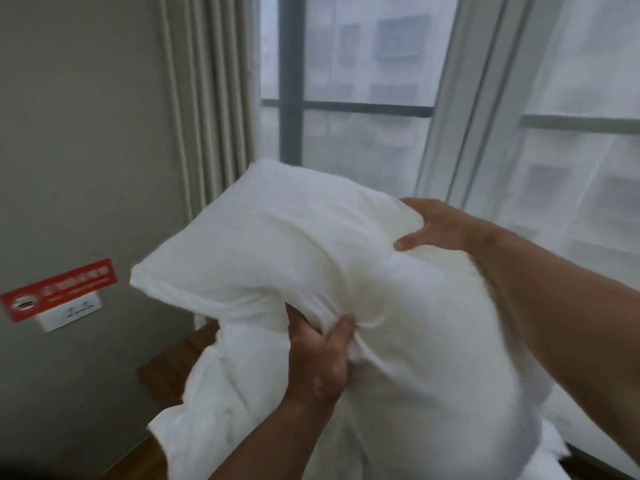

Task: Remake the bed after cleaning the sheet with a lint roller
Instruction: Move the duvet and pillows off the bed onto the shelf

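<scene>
Here, a white pillow [277, 244] is held aloft before a curtained window [363, 98], its long axis slanting from upper left to lower right. The left hand [318, 358] clenches bunched fabric underneath; the right hand [436, 226], fingers curled, clasps its far edge. A red wall sign [59, 289] carries unreadable writing.
</scene>
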